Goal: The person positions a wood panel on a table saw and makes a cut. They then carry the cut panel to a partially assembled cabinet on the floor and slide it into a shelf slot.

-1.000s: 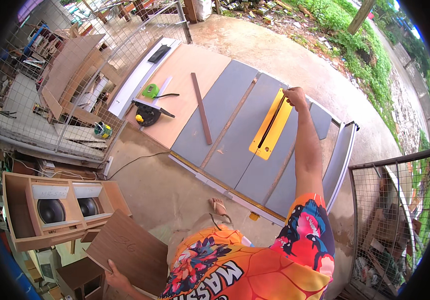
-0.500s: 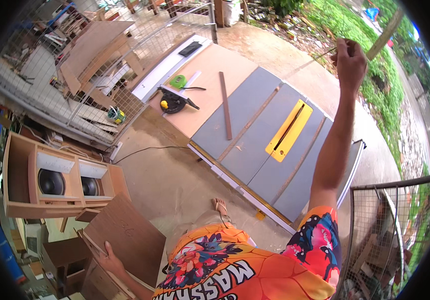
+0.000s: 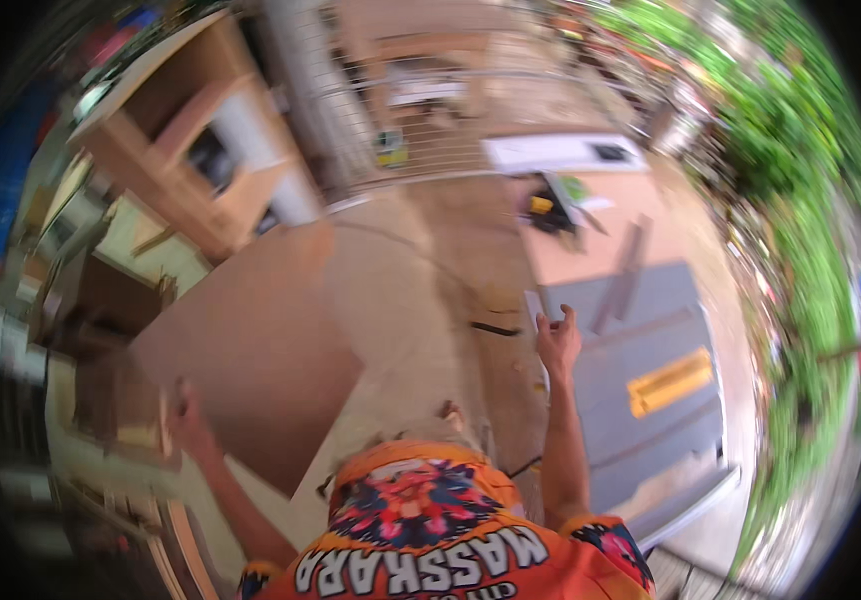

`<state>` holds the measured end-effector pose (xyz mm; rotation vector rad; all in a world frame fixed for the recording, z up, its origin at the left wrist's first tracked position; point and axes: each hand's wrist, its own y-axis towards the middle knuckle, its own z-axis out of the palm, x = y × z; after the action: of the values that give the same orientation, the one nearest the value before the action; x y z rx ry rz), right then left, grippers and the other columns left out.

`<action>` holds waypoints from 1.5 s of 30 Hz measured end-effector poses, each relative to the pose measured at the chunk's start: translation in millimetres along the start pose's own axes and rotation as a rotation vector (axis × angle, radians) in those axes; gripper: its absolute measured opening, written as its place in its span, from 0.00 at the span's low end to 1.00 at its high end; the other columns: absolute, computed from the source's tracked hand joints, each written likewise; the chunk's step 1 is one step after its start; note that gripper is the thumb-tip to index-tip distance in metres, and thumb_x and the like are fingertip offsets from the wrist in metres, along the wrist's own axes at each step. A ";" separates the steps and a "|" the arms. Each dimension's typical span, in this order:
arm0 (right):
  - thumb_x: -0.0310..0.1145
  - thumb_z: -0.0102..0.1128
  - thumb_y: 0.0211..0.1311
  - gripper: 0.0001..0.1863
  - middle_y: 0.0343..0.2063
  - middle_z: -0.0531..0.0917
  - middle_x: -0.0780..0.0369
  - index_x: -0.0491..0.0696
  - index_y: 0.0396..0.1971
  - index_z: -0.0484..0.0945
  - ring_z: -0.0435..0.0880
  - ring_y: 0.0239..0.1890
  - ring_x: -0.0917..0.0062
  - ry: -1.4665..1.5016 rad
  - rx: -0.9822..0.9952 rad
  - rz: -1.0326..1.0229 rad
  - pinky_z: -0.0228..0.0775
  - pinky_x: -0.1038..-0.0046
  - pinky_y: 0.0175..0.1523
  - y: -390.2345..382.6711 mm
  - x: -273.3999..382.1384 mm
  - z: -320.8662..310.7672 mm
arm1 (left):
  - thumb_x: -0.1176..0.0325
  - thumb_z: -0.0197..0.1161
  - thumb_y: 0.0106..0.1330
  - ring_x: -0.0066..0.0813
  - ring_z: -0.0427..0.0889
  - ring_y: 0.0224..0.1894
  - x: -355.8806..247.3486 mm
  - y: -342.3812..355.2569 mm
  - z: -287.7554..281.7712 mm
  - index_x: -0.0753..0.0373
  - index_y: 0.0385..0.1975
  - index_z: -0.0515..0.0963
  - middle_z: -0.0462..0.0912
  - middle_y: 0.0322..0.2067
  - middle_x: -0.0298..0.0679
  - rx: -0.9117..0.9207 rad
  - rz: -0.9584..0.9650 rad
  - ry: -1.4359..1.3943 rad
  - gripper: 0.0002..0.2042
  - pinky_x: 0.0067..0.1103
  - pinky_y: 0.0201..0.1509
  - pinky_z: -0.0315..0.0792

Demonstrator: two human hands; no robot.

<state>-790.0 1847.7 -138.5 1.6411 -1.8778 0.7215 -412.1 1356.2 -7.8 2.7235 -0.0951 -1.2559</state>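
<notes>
A large brown wooden board [image 3: 251, 350] hangs in my left hand [image 3: 191, 420], whose fingers are blurred at its edge. My right hand [image 3: 561, 330] is open, fingers apart, by the near edge of the grey table saw [image 3: 611, 380] with its yellow insert [image 3: 669, 382]. A short dark strip [image 3: 496, 329] shows just left of that hand, blurred, not visibly held. On the saw's pale wooden extension [image 3: 621, 225] are a black miter gauge [image 3: 551, 215], a green tape measure [image 3: 573, 187] and a brown strip [image 3: 631, 255].
An open wooden speaker cabinet [image 3: 151, 150] stands at upper left, above a dark box [image 3: 101, 300]. A wire mesh fence [image 3: 411, 80] runs across the back. Plants [image 3: 771, 150] and rubble line the right. A cable crosses the concrete floor [image 3: 401, 320].
The view has swung left and blurred. My right hand has come down from high over the saw and opened, releasing its thin dark item. The board in my left hand has shifted up.
</notes>
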 end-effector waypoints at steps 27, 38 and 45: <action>0.65 0.41 0.79 0.45 0.72 0.69 0.52 0.37 0.75 0.59 0.69 0.72 0.61 0.636 1.766 0.225 0.59 0.60 0.77 -276.3 393.2 430.2 | 0.43 0.56 0.79 0.16 0.68 0.28 77.3 195.3 -166.4 0.65 0.34 0.79 0.73 0.26 0.26 0.083 -0.224 -0.452 0.26 0.23 0.33 0.64; 0.61 0.62 0.71 0.42 0.55 0.82 0.57 0.35 0.64 0.74 0.77 0.58 0.73 0.743 1.633 -0.482 0.68 0.69 0.65 -322.7 587.8 551.2 | 0.46 0.55 0.80 0.18 0.74 0.42 162.5 295.9 -157.3 0.71 0.51 0.82 0.81 0.38 0.28 -0.451 -0.232 -0.426 0.27 0.21 0.51 0.70; 0.52 0.69 0.70 0.35 0.55 0.82 0.59 0.38 0.63 0.75 0.77 0.58 0.74 0.872 1.743 -0.720 0.68 0.70 0.64 -398.4 686.5 589.4 | 0.50 0.50 0.84 0.16 0.71 0.46 209.8 330.1 -154.1 0.65 0.41 0.82 0.79 0.39 0.24 -0.759 -0.126 -0.720 0.23 0.22 0.59 0.67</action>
<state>-501.8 905.4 -58.7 1.8973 0.3693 2.4044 -158.2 1021.3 -15.8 1.5922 0.3987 -1.7783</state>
